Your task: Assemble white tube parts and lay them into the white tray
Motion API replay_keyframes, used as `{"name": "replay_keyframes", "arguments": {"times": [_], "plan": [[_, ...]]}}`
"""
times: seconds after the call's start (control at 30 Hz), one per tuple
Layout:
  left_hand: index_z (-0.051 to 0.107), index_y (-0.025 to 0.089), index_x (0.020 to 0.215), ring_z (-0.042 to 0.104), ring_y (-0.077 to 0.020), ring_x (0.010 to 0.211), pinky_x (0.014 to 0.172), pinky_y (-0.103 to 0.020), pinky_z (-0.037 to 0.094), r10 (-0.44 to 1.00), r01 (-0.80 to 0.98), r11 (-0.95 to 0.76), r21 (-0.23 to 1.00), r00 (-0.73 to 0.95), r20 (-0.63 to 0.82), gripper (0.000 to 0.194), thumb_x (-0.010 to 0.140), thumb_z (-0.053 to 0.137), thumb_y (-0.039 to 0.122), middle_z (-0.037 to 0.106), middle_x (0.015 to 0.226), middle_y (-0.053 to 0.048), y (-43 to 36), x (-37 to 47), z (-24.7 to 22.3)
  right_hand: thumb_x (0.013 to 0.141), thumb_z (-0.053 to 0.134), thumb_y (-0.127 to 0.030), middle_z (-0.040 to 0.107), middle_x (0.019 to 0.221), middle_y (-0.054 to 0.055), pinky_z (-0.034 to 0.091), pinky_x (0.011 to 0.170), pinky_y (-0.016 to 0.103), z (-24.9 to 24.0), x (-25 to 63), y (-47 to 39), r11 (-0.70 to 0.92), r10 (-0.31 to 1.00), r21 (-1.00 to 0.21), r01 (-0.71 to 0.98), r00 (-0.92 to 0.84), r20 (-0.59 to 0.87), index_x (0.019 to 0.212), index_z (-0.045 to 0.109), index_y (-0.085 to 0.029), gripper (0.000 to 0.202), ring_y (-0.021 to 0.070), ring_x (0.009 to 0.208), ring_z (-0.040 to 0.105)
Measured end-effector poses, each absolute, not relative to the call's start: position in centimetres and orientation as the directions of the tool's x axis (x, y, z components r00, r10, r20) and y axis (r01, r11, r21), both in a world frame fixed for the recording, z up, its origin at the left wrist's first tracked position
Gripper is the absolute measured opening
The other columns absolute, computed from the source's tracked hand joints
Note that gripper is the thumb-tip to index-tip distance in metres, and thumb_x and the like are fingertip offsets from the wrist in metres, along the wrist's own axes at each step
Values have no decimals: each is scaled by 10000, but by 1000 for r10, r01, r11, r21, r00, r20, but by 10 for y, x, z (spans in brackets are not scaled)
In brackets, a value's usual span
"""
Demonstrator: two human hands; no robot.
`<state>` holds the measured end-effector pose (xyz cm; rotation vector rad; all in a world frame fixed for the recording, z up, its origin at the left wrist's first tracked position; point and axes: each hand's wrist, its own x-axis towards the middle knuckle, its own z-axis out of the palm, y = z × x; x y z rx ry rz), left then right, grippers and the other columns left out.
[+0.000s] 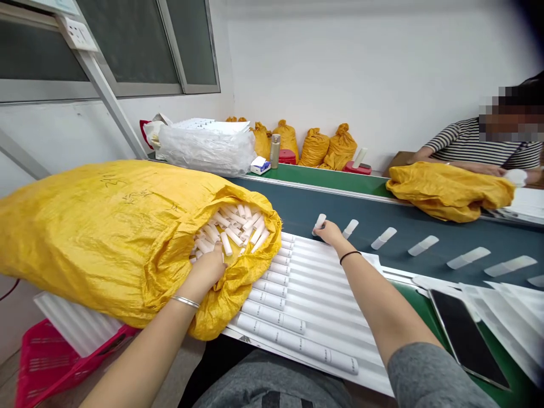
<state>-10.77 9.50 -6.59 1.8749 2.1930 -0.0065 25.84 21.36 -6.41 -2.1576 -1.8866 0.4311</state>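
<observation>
My left hand reaches into the mouth of a large yellow woven sack. Short white plastic tubes lie heaped inside it, and the hand touches this heap; most of its fingers are hidden. At the near edge of the dark conveyor belt, my right hand pinches a frosted white tube, which stands tilted. Between my arms lies a ridged white tray. Its left-hand grooves hold a column of printed white tubes.
Several frosted tubes lie spaced along the belt to the right. A phone rests on the green tabletop beside white sheets. Across the belt, a person in a striped top works behind a yellow sack. A red crate stands lower left.
</observation>
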Motion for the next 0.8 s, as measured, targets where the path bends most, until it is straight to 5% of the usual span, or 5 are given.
{"name": "replay_keyframes", "arguments": {"times": [0.2,0.43,0.53,0.67,0.8], "plan": [[434,100,1354,671,-338,867,760,-417,481,991,946,106,307,-76,-106,632,765,596,265,700,928,-183,92,-109,-62,849,636,-335,684,899,141,494,707,338,-36,262,190,-197,970,-292,936,142,-197,901,673,-87,256,228,822,649],[601,196,1124,595,-215,1068,948,-332,460,950,709,-253,658,55,306,306,873,550,365,645,1130,-80,55,-91,-40,789,636,-299,719,760,34,470,648,245,-35,210,35,217,849,-468,857,-402,-342,686,707,-205,157,180,696,653],[646,209,1044,601,-208,1042,963,-346,456,900,400,-404,823,16,435,233,830,647,302,654,1074,-63,39,-75,-35,793,597,-191,705,889,93,486,728,304,-53,194,-9,388,795,-375,842,-512,-327,745,692,-164,109,229,803,659],[621,227,1023,610,-153,997,909,-282,491,961,-130,-271,954,-97,260,284,764,737,242,653,1040,-23,22,-56,-25,754,556,-93,656,919,124,494,758,366,-64,197,-15,397,868,-388,832,-478,-136,879,631,-129,151,257,856,626],[567,259,1010,607,-87,829,763,-206,515,996,-493,-77,867,-75,45,413,680,806,191,635,929,37,8,-37,-15,809,584,-204,619,833,59,514,664,336,-47,202,0,277,932,-808,520,-349,95,988,569,-171,182,190,728,609]]}}
